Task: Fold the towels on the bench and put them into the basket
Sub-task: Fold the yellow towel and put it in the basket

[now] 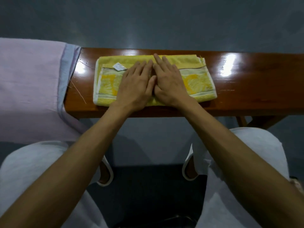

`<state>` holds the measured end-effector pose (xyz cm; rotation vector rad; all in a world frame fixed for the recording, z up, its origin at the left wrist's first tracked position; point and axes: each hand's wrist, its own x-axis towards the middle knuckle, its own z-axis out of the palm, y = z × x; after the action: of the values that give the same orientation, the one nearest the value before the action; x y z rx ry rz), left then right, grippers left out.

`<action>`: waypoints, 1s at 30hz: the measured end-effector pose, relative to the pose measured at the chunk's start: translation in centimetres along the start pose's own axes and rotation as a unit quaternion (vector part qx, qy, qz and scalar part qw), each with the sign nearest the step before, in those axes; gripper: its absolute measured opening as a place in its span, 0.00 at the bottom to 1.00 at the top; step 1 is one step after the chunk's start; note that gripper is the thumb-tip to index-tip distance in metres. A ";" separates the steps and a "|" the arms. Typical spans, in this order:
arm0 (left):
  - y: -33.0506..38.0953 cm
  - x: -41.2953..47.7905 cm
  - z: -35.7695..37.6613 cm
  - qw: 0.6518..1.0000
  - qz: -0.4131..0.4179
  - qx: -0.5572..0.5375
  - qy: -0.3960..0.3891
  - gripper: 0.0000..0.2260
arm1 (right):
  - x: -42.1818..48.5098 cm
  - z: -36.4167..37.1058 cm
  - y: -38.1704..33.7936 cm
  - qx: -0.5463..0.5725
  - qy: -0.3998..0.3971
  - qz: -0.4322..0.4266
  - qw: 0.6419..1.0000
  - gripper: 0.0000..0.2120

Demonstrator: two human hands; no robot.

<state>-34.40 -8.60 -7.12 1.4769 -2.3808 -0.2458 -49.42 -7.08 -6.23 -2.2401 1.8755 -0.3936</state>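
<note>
A yellow towel (pixel 195 83) with a white and orange pattern lies folded into a long strip on the wooden bench (pixel 246 83). A small white label (pixel 118 66) shows on its upper left part. My left hand (pixel 136 84) and my right hand (pixel 169 81) lie flat side by side on the middle of the towel, fingers straight and pressing down. A lilac towel (pixel 29 86) with a blue-grey edge drapes over the bench's left end. No basket is in view.
The bench runs left to right, with a grey floor (pixel 148 22) beyond it. My knees in light trousers (pixel 32 170) sit below the bench's front edge. A bench leg (pixel 243 120) shows at the lower right.
</note>
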 end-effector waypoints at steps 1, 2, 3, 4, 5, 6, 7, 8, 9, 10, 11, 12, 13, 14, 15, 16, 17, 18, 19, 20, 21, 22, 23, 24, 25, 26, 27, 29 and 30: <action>-0.2 -0.1 0.2 1.000 0.000 0.005 -0.010 0.30 | 0.0 0.0 0.1 -0.007 -0.018 0.002 1.000 0.35; -0.3 -0.2 0.3 1.000 0.000 0.016 -0.017 0.30 | -0.1 -0.1 0.3 -0.019 -0.028 0.005 0.999 0.36; -0.4 -0.3 0.2 0.999 -0.002 0.028 -0.024 0.30 | -0.2 -0.1 0.4 -0.035 -0.037 0.010 0.999 0.36; -0.5 -0.4 0.2 0.999 -0.008 0.037 -0.031 0.30 | -0.2 0.0 0.6 -0.052 -0.043 0.013 0.998 0.36; -0.6 -0.5 0.1 0.998 -0.017 0.043 -0.039 0.30 | -0.2 0.0 0.7 -0.065 -0.045 0.018 0.997 0.35; -0.9 -0.5 -0.1 0.997 -0.030 0.049 -0.045 0.30 | -0.2 0.1 0.8 -0.073 -0.042 0.025 0.996 0.34; -1.3 -0.6 -0.2 0.996 -0.044 0.057 -0.049 0.30 | -0.3 0.2 1.1 -0.079 -0.038 0.035 0.996 0.34; -1.9 -0.7 -0.4 0.995 -0.057 0.067 -0.053 0.30 | -0.4 0.2 1.5 -0.080 -0.036 0.048 0.995 0.34; -2.7 -0.8 -0.6 0.993 -0.071 0.073 -0.055 0.31 | -0.4 0.1 2.1 -0.079 -0.038 0.063 0.994 0.35; -3.5 -0.9 -0.8 0.992 -0.085 0.078 -0.055 0.31 | -0.5 -0.2 3.0 -0.079 -0.040 0.080 0.993 0.35; -4.3 -1.0 -1.1 0.990 -0.096 0.084 -0.052 0.31 | -0.6 -0.5 3.9 -0.081 -0.039 0.098 0.991 0.35; -5.0 -1.2 -1.4 0.990 -0.103 0.089 -0.049 0.31 | -0.7 -0.8 4.7 -0.084 -0.036 0.116 0.989 0.34; -5.5 -1.3 -1.6 0.989 -0.106 0.089 -0.050 0.31 | -0.9 -1.1 5.5 -0.085 -0.031 0.134 0.987 0.34; -5.9 -1.5 -1.8 0.989 -0.109 0.084 -0.052 0.31 | -1.1 -1.4 6.1 -0.083 -0.026 0.147 0.985 0.34; -6.0 -1.6 -2.0 0.989 -0.112 0.078 -0.055 0.31 | -1.4 -1.6 6.6 -0.081 -0.022 0.156 0.984 0.33; -6.1 -1.6 -2.1 0.989 -0.114 0.073 -0.055 0.31 | -1.6 -1.8 6.9 -0.078 -0.021 0.162 0.984 0.33; -6.1 -1.7 -2.2 0.989 -0.116 0.070 -0.054 0.31 | -1.8 -1.9 7.1 -0.075 -0.022 0.164 0.983 0.33; -6.1 -1.8 -2.2 0.989 -0.117 0.070 -0.053 0.31 | -2.0 -1.9 7.2 -0.074 -0.025 0.163 0.983 0.33; -6.1 -1.9 -2.2 0.989 -0.118 0.071 -0.053 0.30 | -2.1 -1.8 7.2 -0.074 -0.027 0.162 0.984 0.34; -6.1 -1.9 -2.1 0.989 -0.119 0.071 -0.054 0.30 | -2.2 -1.8 7.3 -0.074 -0.029 0.161 0.984 0.34; -6.0 -1.9 -2.1 0.989 -0.120 0.070 -0.055 0.30 | -2.2 -1.8 7.3 -0.072 -0.030 0.161 0.984 0.34; -6.0 -1.9 -2.1 0.989 -0.120 0.069 -0.054 0.30 | -2.3 -1.8 7.3 -0.071 -0.031 0.162 0.984 0.34; -6.0 -1.9 -2.1 0.989 -0.118 0.069 -0.054 0.30 | -2.3 -1.9 7.2 -0.070 -0.031 0.162 0.984 0.33; -6.0 -1.9 -2.1 0.989 -0.117 0.069 -0.053 0.30 | -2.3 -1.9 7.2 -0.069 -0.030 0.162 0.984 0.33; -6.1 -1.9 -2.1 0.990 -0.116 0.068 -0.053 0.30 | -2.3 -1.8 7.2 -0.068 -0.029 0.161 0.984 0.33; -6.1 -1.9 -2.1 0.990 -0.115 0.065 -0.054 0.30 | -2.2 -1.9 7.2 -0.068 -0.028 0.160 0.984 0.33; -6.1 -2.0 -2.1 0.990 -0.116 0.063 -0.055 0.31 | -2.2 -1.9 7.3 -0.068 -0.027 0.159 0.984 0.34; -5.8 -2.2 -2.2 0.990 -0.114 0.061 -0.059 0.31 | -2.2 -1.9 7.4 -0.058 -0.027 0.160 0.985 0.34; -5.7 -2.3 -2.2 0.990 -0.113 0.061 -0.060 0.31 | -2.1 -1.9 7.6 -0.045 -0.023 0.159 0.986 0.35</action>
<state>-27.93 -9.07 -7.25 1.8423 -2.3553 -0.2521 -57.42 -6.29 -6.96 -1.9312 2.2167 -0.2076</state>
